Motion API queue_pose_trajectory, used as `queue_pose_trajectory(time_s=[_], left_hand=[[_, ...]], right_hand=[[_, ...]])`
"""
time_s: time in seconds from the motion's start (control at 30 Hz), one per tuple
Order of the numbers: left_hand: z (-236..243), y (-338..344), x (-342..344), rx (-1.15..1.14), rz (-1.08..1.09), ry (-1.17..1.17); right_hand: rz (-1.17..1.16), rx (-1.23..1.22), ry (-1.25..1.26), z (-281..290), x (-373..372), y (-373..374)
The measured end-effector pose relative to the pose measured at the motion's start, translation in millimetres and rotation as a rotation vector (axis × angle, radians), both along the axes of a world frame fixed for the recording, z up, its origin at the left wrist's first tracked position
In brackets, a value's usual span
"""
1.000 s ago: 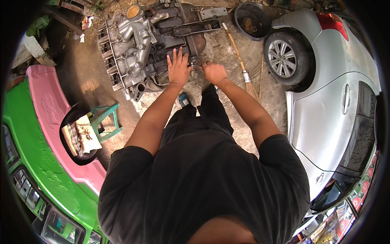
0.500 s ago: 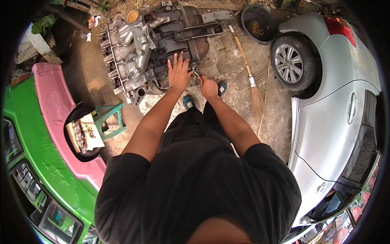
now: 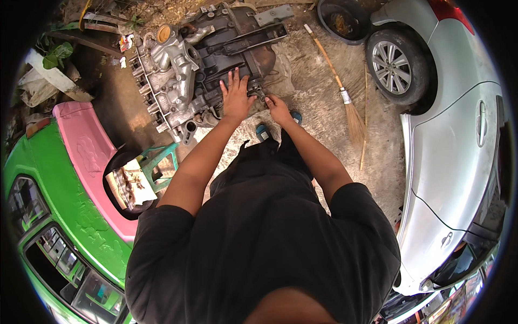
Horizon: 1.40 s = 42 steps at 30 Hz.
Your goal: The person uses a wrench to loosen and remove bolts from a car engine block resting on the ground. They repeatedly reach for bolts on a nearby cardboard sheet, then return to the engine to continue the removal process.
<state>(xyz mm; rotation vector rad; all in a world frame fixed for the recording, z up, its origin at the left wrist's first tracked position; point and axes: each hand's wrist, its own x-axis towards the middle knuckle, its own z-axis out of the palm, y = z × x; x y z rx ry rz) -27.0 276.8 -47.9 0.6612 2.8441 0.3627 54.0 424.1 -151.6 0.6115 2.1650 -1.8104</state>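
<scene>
A large engine of dull silver and black metal lies on the concrete in front of me. My left hand rests flat on its dark near side, fingers spread and pointing away from me. Just to the right, my right hand is closed round the handle of a small metal wrench. The far end of the wrench meets the engine's near right edge. Its head is too small to make out, and my fingers cover much of the handle.
A stick broom lies on the concrete to the right, below a black basin. Beyond it stands a silver car. At left are a green and pink vehicle and a green plastic stool beside its wheel.
My head view has shifted a little, so the cars and broom sit differently in the picture. My right hand has turned slightly with the wrench. My left hand stays on the engine.
</scene>
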Motion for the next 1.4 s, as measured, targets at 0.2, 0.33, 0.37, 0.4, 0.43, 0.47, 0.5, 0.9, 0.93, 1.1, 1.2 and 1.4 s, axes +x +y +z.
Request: queue_pose_trajectory(time_s=[0.2, 0.33, 0.37, 0.4, 0.43, 0.47, 0.5, 0.9, 0.93, 1.1, 1.2, 1.4], left_hand=[[12.3, -5.3, -9.3, -0.057, -0.096, -0.034], [28.1, -6.7, -16.1, -0.164, -0.167, -0.067], [33.0, -7.4, -17.3, -0.189, -0.181, -0.080], [38.1, -8.0, -18.4, -0.224, -0.191, -0.103], [43.4, -8.2, -20.8, -0.207, -0.190, -0.111], [49.2, -9.0, -22.4, -0.199, -0.188, -0.130], [55.8, -10.8, -21.9, -0.201, -0.182, -0.168], [121.5, -83.4, -19.4, 0.041, -0.534, -0.230], [120.1, -89.7, -20.6, 0.073, -0.579, -0.200], [121.8, -126.5, -27.4, 0.133, -0.710, -0.121], [130.4, -148.1, -32.3, 0.127, -0.741, -0.114], [121.7, -162.9, -34.3, 0.092, -0.853, -0.087]], right_hand=[[0.020, -0.053, -0.009, -7.8, -4.0, -10.1], [0.033, -0.081, -0.097, -6.3, -6.2, -8.5], [0.020, -0.093, -0.078, -8.4, -6.9, -8.9], [-0.031, -0.136, -0.087, -11.9, -8.4, -10.4], [-0.080, -0.193, -0.072, -16.5, -9.5, -13.7], [-0.128, -0.251, -0.061, -22.4, -9.9, -16.5], [-0.148, -0.274, -0.036, -29.2, -9.9, -17.5], [-0.498, -0.341, -0.035, -26.6, -0.4, -69.2], [-0.548, -0.352, -0.029, -24.1, 0.1, -77.0], [-0.864, -0.445, 0.012, -27.4, -15.4, -120.3], [-0.948, -0.544, -0.025, -33.4, -27.1, -133.6], [-1.110, -0.163, 0.025, -28.4, -53.7, -154.9]])
